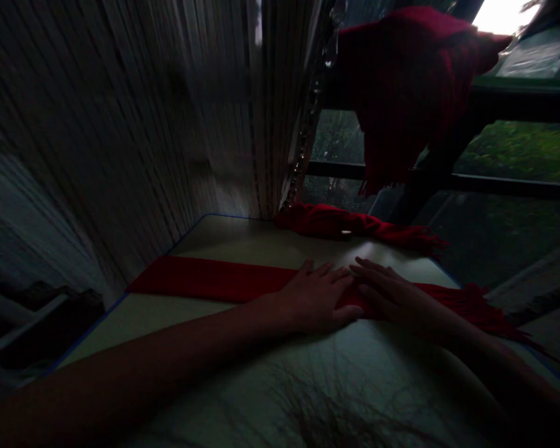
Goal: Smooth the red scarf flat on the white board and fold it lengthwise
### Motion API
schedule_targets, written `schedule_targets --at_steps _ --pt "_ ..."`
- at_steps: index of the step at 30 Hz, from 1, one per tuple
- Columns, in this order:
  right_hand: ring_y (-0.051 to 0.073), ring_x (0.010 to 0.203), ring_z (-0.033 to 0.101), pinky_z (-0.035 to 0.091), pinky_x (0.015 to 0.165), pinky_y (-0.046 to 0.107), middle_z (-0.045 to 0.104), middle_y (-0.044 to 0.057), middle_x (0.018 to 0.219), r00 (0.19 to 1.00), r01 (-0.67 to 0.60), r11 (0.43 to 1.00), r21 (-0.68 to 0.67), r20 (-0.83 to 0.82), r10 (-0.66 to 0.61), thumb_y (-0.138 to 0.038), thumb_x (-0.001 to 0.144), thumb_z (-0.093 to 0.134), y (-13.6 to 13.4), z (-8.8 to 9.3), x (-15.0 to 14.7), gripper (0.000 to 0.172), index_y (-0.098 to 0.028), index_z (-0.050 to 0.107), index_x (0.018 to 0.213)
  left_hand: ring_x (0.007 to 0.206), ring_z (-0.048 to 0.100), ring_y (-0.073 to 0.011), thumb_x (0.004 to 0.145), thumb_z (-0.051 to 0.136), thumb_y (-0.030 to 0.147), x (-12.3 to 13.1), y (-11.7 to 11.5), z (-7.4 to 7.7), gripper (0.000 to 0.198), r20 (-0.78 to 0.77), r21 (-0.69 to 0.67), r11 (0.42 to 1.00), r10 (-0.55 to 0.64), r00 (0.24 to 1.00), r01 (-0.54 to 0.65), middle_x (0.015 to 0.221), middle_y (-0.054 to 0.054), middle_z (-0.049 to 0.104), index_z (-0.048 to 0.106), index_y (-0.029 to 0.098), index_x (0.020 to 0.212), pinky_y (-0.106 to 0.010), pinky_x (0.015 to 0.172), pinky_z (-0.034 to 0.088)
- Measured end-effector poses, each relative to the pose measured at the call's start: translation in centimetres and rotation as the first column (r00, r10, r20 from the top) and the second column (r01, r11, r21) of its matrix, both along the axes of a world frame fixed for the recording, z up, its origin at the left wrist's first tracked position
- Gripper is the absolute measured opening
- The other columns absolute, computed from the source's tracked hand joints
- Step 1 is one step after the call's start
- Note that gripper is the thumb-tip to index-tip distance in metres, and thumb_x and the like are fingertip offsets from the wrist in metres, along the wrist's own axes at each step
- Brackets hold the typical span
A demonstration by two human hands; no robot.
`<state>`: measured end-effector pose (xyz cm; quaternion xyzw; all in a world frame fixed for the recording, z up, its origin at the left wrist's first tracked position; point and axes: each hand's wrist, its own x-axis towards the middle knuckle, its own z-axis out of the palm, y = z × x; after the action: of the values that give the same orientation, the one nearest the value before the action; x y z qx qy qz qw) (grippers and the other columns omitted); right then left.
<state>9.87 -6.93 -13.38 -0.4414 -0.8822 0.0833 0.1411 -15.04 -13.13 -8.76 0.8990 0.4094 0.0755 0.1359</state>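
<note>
A red scarf (214,279), folded into a long flat strip, lies across the pale table (177,342); its fringed end hangs toward the right edge. My left hand (320,298) rests flat on the middle of the strip with its fingers spread. Just to the right, my right hand (389,291) also lies on the scarf, fingers stretched out and pointing left. The two hands nearly meet, and between them a small part of the red cloth shows. Part of the scarf is hidden under both hands.
A second red scarf (326,221) lies bunched along the table's far side. Another red fringed cloth (401,93) hangs in front of the window at upper right. A string curtain (205,112) borders the table at the left and back. Dark hair strands cross the bottom of the view.
</note>
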Motion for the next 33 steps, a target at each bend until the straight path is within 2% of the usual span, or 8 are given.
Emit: schedule_targets --at_steps 6,10,20,23,28,33 --pt "0.034 0.16 0.02 0.014 0.127 0.067 0.028 0.008 0.173 0.994 0.051 0.996 -0.073 0.101 -0.044 -0.066 0.102 0.03 -0.4 0.4 -0.3 0.071 -0.031 0.037 0.163 0.162 0.011 -0.0318 0.104 0.033 0.066 0.2 0.2 -0.2 0.081 0.001 -0.028 0.999 0.045 0.999 -0.045 0.175 -0.011 0.017 0.022 0.014 0.166 -0.061 0.13 0.003" --pt "0.036 0.16 0.018 0.014 0.125 0.07 0.026 0.006 0.174 0.984 0.102 0.991 -0.091 0.155 -0.087 -0.068 0.101 0.029 -0.4 0.7 0.0 0.071 -0.034 0.035 0.164 0.163 0.008 -0.0311 0.104 0.031 0.067 0.3 0.1 -0.2 0.084 -0.018 -0.043 0.998 0.052 0.999 -0.052 0.175 -0.011 0.015 0.019 0.013 0.167 -0.059 0.13 0.001" --pt "0.037 0.159 0.019 0.014 0.127 0.067 0.026 0.01 0.173 0.983 0.116 0.985 -0.129 0.157 -0.096 -0.071 0.098 0.031 -0.3 1.3 0.3 0.079 -0.025 0.038 0.163 0.163 0.008 -0.0329 0.104 0.032 0.066 0.4 0.0 0.1 0.086 -0.047 -0.047 0.997 0.056 0.997 -0.058 0.175 -0.012 0.015 0.017 0.01 0.167 -0.061 0.13 0.002" --pt "0.037 0.159 0.02 0.016 0.128 0.066 0.026 0.01 0.173 0.982 0.127 0.983 -0.135 0.155 -0.106 -0.073 0.097 0.032 -0.2 1.4 0.4 0.081 -0.026 0.039 0.163 0.163 0.008 -0.0327 0.104 0.03 0.067 0.4 0.0 0.1 0.085 -0.049 -0.044 0.997 0.054 0.997 -0.056 0.175 -0.011 0.016 0.018 0.011 0.167 -0.061 0.13 0.001" --pt "0.038 0.159 0.023 0.018 0.126 0.068 0.029 0.01 0.173 0.988 0.103 0.988 -0.115 0.127 -0.088 -0.071 0.097 0.034 0.1 0.8 0.8 0.077 -0.028 0.041 0.162 0.163 0.008 -0.031 0.104 0.03 0.067 0.4 0.1 0.0 0.085 -0.052 -0.039 0.998 0.054 0.997 -0.056 0.175 -0.011 0.016 0.018 0.011 0.167 -0.059 0.13 0.003" --pt "0.037 0.159 0.021 0.017 0.127 0.068 0.028 0.013 0.173 0.989 0.102 0.99 -0.096 0.12 -0.09 -0.068 0.099 0.033 0.4 0.3 1.1 0.078 -0.023 0.039 0.162 0.162 0.011 -0.0313 0.103 0.03 0.068 0.3 0.1 -0.1 0.085 -0.042 -0.03 0.998 0.054 0.998 -0.055 0.174 -0.011 0.019 0.02 0.013 0.167 -0.059 0.13 0.006"
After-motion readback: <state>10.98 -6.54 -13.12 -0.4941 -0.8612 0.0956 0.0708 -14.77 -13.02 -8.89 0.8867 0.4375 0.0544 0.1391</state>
